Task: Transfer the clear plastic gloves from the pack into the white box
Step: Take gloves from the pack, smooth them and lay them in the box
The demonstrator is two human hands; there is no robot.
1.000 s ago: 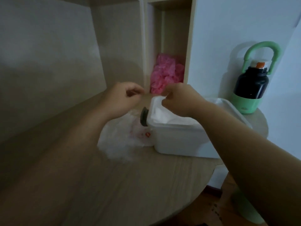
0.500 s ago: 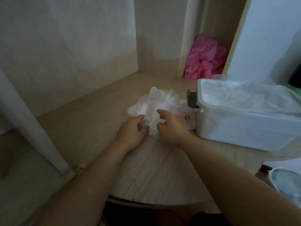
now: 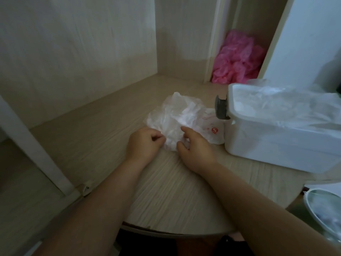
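The crumpled clear plastic pack of gloves (image 3: 181,115) lies on the wooden table, with red print on its right side. My left hand (image 3: 144,142) pinches the pack's near left edge with curled fingers. My right hand (image 3: 193,148) grips the near right edge, index finger raised and thumb under the plastic. To the right stands the white box (image 3: 276,145), lid open, with clear plastic gloves (image 3: 287,106) heaped inside and spilling over its rim. A grey latch (image 3: 221,108) sticks out from the box's left end, close to the pack.
A pink plastic bundle (image 3: 238,60) sits in a shelf niche behind the box. Wooden walls close off the back and left. The round table edge (image 3: 175,230) curves near me. A clear-rimmed container (image 3: 324,207) is at the lower right.
One second ago both hands were raised at the white box's rim. They came down to the pack on the table, and my view tilted down and left. Since half a second ago they barely moved.
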